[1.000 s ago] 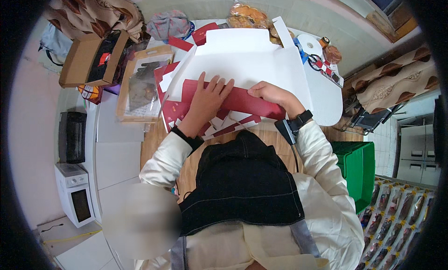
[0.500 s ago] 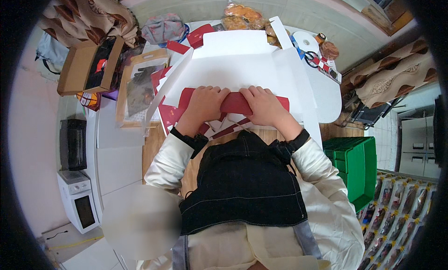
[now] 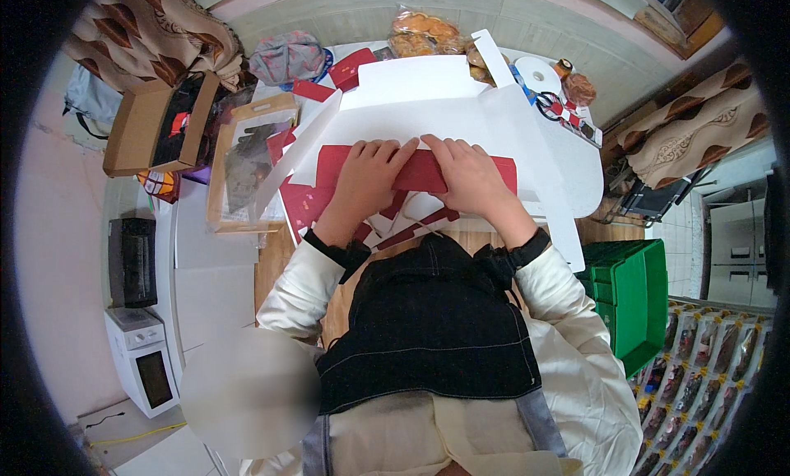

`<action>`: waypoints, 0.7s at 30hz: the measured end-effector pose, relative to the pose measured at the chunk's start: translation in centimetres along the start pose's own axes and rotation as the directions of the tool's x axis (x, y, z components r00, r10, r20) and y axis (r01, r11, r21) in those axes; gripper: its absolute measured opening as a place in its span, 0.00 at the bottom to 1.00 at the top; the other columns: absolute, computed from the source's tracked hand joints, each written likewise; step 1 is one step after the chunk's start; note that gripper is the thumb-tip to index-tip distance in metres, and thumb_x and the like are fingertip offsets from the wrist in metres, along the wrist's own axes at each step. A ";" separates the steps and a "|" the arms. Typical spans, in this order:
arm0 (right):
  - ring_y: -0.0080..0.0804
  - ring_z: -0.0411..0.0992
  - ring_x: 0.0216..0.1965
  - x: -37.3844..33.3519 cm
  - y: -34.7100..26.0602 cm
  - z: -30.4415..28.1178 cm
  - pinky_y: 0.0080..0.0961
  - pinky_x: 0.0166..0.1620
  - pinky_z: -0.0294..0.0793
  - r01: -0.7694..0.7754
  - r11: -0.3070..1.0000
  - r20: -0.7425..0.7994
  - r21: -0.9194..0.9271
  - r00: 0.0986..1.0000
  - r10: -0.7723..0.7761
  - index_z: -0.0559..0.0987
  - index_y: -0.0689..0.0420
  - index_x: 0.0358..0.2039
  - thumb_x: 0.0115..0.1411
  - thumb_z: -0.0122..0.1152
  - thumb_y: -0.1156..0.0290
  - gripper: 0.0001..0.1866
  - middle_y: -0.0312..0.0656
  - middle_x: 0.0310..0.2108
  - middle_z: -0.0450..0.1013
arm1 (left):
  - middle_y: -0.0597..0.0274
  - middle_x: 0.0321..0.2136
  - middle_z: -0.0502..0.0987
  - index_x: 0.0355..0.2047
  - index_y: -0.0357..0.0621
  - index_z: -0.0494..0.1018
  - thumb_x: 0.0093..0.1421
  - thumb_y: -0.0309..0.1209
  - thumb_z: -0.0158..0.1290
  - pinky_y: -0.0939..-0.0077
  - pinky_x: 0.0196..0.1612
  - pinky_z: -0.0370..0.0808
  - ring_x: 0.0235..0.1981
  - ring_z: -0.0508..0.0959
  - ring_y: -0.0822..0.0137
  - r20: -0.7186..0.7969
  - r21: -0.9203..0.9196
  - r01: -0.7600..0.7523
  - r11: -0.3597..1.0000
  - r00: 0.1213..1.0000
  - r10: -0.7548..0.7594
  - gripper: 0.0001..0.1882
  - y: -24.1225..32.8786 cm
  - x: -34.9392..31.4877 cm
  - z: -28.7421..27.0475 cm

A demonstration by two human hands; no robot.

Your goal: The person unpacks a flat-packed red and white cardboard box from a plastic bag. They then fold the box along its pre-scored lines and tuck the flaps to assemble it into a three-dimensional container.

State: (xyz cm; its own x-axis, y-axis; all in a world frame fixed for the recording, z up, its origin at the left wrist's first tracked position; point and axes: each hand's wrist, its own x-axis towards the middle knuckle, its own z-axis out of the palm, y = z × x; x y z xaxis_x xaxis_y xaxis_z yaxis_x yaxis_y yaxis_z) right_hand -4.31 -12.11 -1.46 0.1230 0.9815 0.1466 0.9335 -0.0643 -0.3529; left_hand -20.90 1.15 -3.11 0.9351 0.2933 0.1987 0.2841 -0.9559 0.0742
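red flap (image 3: 421, 173), in the head view, runs along the near side of an opened white box (image 3: 411, 118) on the table (image 3: 586, 180). the person's left hand (image 3: 366, 180) and right hand (image 3: 471, 178) grasp it side by side, fingers bent over its far edge; a green crate (image 3: 642, 307) sits to the right.

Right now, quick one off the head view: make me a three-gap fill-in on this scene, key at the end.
1. The bare left hand and bare right hand both rest on a long ____ cardboard strip.
2. The deep green plastic crate stands on the person's ____ side.
3. The boxy white appliance with a dark door window stands on the person's ____ side.

Missing words: red; right; left.
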 end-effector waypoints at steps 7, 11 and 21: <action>0.45 0.73 0.45 0.3 1.1 -0.6 0.37 0.46 0.73 0.026 0.999 -0.012 0.037 1.000 -0.026 0.73 0.56 0.50 0.45 0.71 0.67 0.30 0.46 0.41 0.74 | 0.62 0.58 0.67 0.63 0.60 0.62 0.48 0.30 0.61 0.49 0.64 0.60 0.61 0.66 0.58 -0.242 0.124 -0.037 0.992 0.968 0.066 0.40 0.4 -0.5 0.6; 0.46 0.76 0.40 2.7 2.4 -2.9 0.35 0.42 0.75 -0.077 0.973 0.311 0.216 0.950 0.006 0.79 0.57 0.43 0.47 0.71 0.61 0.23 0.47 0.36 0.78 | 0.65 0.62 0.62 0.64 0.72 0.61 0.54 0.33 0.56 0.37 0.62 0.58 0.62 0.63 0.62 -0.342 0.398 -0.073 0.914 0.913 0.222 0.36 0.5 -0.4 0.3; 0.28 0.73 0.34 6.6 3.9 -8.4 0.26 0.40 0.71 -0.165 0.907 0.512 0.388 0.857 -0.062 0.80 0.61 0.44 0.53 0.66 0.58 0.23 0.41 0.33 0.78 | 0.66 0.68 0.51 0.64 0.78 0.58 0.51 0.39 0.57 0.34 0.63 0.52 0.68 0.52 0.60 -0.374 0.540 0.006 0.842 0.897 0.234 0.39 -1.7 2.3 -1.6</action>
State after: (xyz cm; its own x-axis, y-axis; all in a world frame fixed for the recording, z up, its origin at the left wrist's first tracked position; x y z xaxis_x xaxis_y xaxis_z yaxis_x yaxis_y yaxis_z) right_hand 2.98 -7.35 5.93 -0.1252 0.9373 -0.3253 0.6956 -0.1509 -0.7024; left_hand -19.55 3.46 -1.21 0.8263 0.0442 0.5615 0.3587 -0.8099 -0.4641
